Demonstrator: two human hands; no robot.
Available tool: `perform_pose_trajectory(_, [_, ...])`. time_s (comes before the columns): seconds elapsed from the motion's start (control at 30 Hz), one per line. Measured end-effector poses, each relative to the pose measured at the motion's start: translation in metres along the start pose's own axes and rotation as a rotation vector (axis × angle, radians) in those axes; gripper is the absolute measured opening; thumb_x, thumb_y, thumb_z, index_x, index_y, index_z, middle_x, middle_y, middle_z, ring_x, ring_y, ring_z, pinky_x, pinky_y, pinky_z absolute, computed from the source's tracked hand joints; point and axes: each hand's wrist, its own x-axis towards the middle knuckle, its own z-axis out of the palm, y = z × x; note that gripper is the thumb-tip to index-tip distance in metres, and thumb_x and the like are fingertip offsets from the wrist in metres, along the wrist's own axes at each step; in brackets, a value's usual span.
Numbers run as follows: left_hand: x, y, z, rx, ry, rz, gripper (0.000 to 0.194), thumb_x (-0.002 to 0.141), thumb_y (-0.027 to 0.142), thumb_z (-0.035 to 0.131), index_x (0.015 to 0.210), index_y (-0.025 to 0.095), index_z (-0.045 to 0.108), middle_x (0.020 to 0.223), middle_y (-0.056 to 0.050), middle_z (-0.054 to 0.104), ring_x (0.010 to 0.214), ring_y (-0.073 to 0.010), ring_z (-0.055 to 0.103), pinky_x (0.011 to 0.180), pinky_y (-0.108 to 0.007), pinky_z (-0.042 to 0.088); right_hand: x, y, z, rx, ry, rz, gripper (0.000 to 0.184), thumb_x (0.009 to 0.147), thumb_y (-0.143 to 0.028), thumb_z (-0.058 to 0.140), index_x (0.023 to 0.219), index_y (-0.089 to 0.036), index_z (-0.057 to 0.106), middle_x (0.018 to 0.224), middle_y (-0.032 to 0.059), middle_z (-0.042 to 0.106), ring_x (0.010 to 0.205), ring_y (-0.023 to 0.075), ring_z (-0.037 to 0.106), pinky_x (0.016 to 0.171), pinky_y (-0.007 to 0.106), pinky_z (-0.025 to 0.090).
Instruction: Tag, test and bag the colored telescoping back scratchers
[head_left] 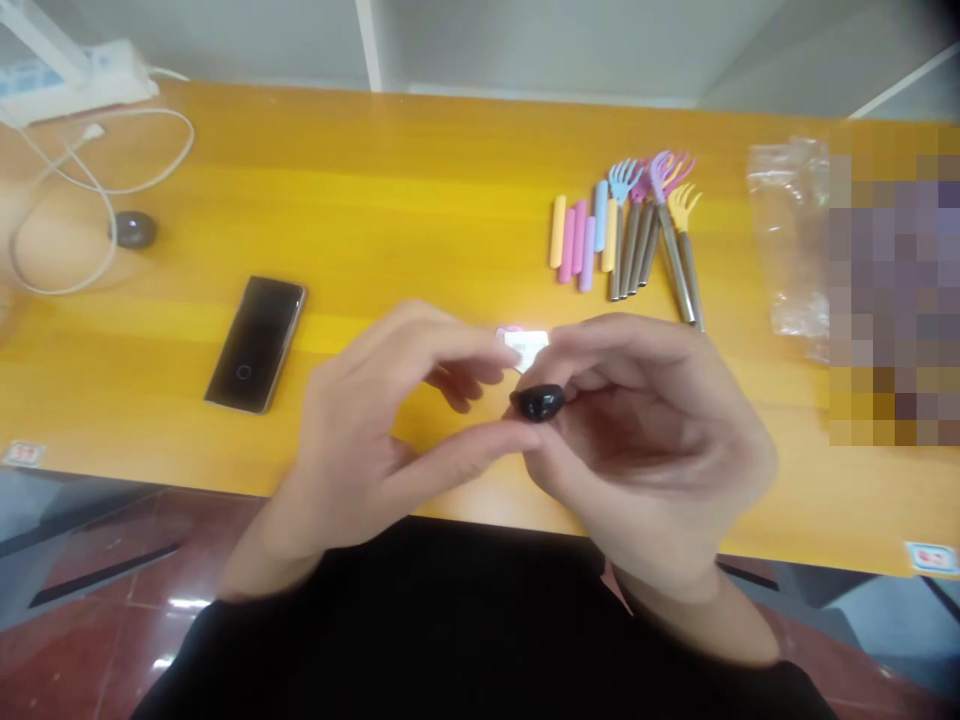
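In the head view, my right hand [652, 430] pinches a small glossy black oval object [541, 403] between thumb and index finger. Its exact kind does not show. My left hand [375, 410] is beside it, its fingers curled loosely and apart from the thumb. The left thumb tip reaches to just under the black object, touching or nearly touching it. Just beyond the fingertips is a small white label [529, 348] with a pink edge, partly hidden by the hands. I cannot tell whether it lies on the table or is held.
Several claw-headed metal-handled scratchers [679, 265] lie behind my right hand, with several pastel tubes [580, 238] alongside. Clear plastic bags [787, 240] are at right, near a pixelated area. A phone [256, 345], white cable [112, 190], dark rounded object [136, 230] and power strip [97, 80] are left.
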Motion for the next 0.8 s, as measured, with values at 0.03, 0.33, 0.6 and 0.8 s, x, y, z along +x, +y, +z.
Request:
perform_pose_trajectory(0.03, [0.001,0.000,0.001,-0.008,-0.019,0.003,0.042,0.083,0.027,0.090,0.123,0.026,0.074,0.104,-0.006,0.073,0.088,-0.0215,0.071,0.074,-0.038,0.064,-0.001,0.001,-0.001,-0.002,-0.006,-0.011,0.048,0.081,-0.012,0.085,0.125,-0.029,0.071,0.094,0.0010,0.073,0.080,0.0189,0.069,0.060,0.033,0.058])
perform_pose_trajectory(0.33, [0.000,0.000,0.011,0.044,0.075,0.030,0.026,0.088,0.040,0.086,0.110,0.032,0.074,0.092,-0.003,0.073,0.076,-0.0196,0.070,0.065,-0.038,0.063,-0.005,0.006,-0.010,-0.067,-0.060,-0.046,0.064,0.076,-0.010,0.089,0.133,-0.035,0.073,0.103,0.0034,0.075,0.084,0.0227,0.071,0.063,0.038,0.060])
perform_pose_trajectory(0.6, [0.001,0.007,0.010,0.110,0.101,0.056,0.009,0.093,0.023,0.079,0.091,0.026,0.071,0.091,0.001,0.076,0.078,-0.0150,0.072,0.067,-0.033,0.064,-0.004,0.002,-0.009,-0.097,-0.102,-0.034,0.068,0.075,-0.007,0.085,0.133,-0.041,0.074,0.101,0.0009,0.075,0.083,0.0238,0.070,0.066,0.042,0.062])
perform_pose_trajectory(0.8, [0.001,0.007,0.008,0.014,0.133,-0.084,0.010,0.100,0.022,0.071,0.090,0.023,0.074,0.087,0.001,0.075,0.073,-0.0133,0.071,0.062,-0.029,0.062,-0.005,0.005,-0.008,-0.104,-0.079,0.022,0.061,0.078,-0.011,0.084,0.130,-0.041,0.074,0.099,0.0017,0.076,0.080,0.0255,0.071,0.062,0.044,0.063])
